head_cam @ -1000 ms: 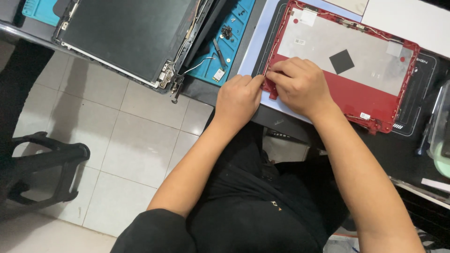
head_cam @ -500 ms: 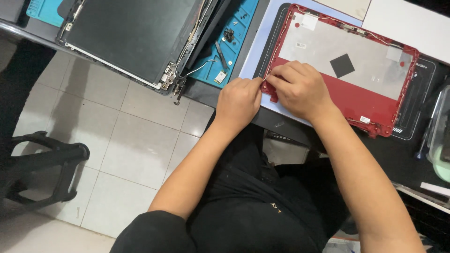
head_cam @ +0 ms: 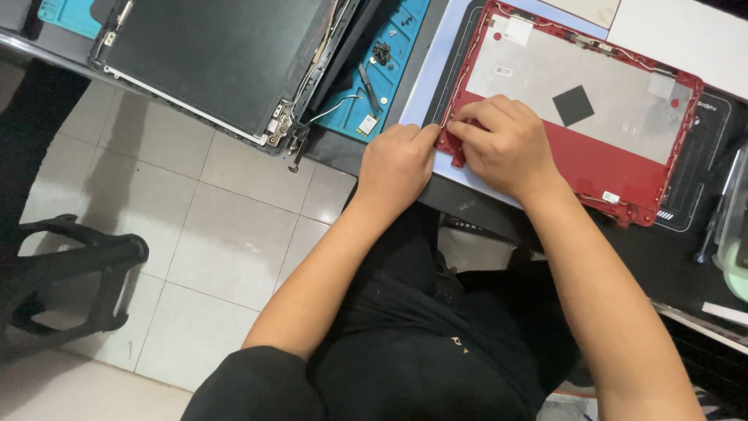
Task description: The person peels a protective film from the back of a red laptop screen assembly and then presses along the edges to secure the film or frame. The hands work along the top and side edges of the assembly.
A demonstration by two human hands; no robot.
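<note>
1. Lying inner side up on the dark work mat (head_cam: 693, 195), the red laptop lid shell (head_cam: 608, 168) has a grey foil sheet over its upper part.
2. At the shell's near-left corner, the left hand (head_cam: 397, 164) is curled, fingertips pinching the rim.
3. Just beside it, the right hand (head_cam: 506, 144) is closed over the same corner, fingers pressing the edge.
4. The shell looks like thin, light plastic that would likely flex and crack at its clips; gripping along the rim seems safest.
5. Left of the shell sits a blue screw tray (head_cam: 389, 58), then a dismantled dark screen panel (head_cam: 210, 54).
</note>
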